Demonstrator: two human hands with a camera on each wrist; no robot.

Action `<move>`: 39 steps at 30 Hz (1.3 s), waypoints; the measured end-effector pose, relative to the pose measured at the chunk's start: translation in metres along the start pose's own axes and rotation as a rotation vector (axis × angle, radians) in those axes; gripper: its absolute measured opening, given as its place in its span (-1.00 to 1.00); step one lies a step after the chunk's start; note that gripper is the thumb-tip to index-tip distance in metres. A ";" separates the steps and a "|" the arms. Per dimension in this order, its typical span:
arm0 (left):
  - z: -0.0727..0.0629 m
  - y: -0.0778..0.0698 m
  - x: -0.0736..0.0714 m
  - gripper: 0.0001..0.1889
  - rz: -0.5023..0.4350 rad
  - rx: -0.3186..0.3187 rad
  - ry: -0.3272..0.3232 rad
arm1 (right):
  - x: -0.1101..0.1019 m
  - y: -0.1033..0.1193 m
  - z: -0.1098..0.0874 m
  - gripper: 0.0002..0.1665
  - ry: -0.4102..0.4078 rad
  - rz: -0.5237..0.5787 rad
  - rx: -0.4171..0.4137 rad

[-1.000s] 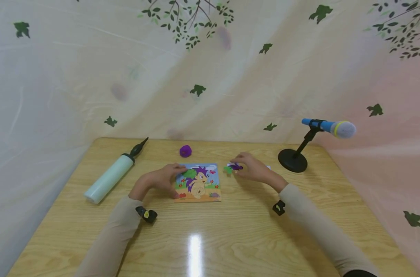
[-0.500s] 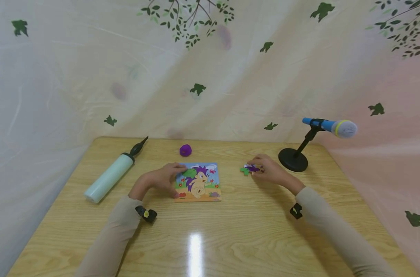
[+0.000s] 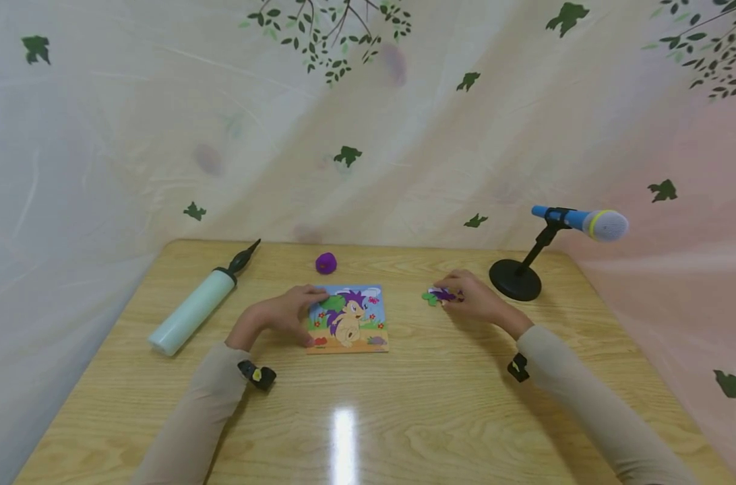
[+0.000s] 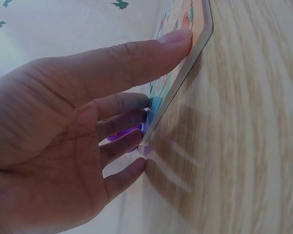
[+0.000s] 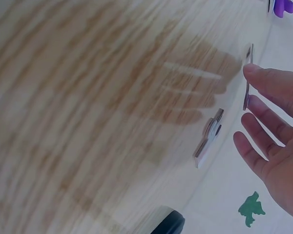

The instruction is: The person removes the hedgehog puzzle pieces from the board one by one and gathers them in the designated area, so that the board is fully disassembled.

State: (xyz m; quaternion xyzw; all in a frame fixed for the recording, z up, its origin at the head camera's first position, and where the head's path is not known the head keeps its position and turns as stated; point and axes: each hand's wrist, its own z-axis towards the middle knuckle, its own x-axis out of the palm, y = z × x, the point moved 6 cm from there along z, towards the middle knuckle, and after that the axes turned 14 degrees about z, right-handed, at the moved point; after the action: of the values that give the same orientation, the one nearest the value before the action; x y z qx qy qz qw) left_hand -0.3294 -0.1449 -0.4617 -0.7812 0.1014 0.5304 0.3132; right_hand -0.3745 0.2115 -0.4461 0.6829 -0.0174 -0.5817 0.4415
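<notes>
A square picture board (image 3: 347,330) with a purple-spined hedgehog on it lies mid-table. My left hand (image 3: 285,314) rests at its left side. In the left wrist view, the outstretched thumb (image 4: 173,41) lies on the board's face near one corner, and the fingers reach to its far edge. Right of the board, my right hand (image 3: 474,296) pinches a jigsaw piece (image 3: 431,297) coloured green and purple. In the right wrist view, thumb and forefinger hold this thin piece (image 5: 248,90) above the table, other fingers spread loosely. More flat pieces (image 5: 210,136) lie on the wood nearby.
Behind the board sits a small purple object (image 3: 326,263). A pale green hand pump (image 3: 193,311) with a black nozzle lies at the left. At the back right stands a blue toy microphone (image 3: 577,221) on a round black base (image 3: 515,279). A leaf-patterned curtain (image 3: 368,121) hangs behind the table.
Between one second and half a second ago, my right hand moved right, away from the board, carrying the jigsaw piece; it has since stayed nearly still. The left hand and board keep their place.
</notes>
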 end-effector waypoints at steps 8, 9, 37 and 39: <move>0.000 -0.001 0.000 0.05 -0.001 -0.008 0.000 | 0.001 -0.003 0.002 -0.48 0.016 -0.005 0.005; 0.000 0.000 0.000 0.05 -0.002 -0.012 0.002 | 0.001 -0.004 0.002 -0.48 0.018 -0.005 0.006; 0.001 0.001 0.000 0.03 0.002 -0.017 0.004 | 0.001 -0.004 0.006 -0.49 0.048 0.007 -0.003; 0.001 0.001 0.001 0.04 -0.001 -0.025 0.009 | 0.001 -0.005 0.007 -0.49 0.050 0.012 -0.004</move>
State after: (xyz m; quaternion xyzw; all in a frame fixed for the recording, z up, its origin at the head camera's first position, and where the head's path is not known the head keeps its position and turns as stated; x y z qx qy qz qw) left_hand -0.3308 -0.1451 -0.4632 -0.7874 0.0958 0.5281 0.3032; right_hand -0.3820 0.2098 -0.4499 0.6963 -0.0094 -0.5619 0.4465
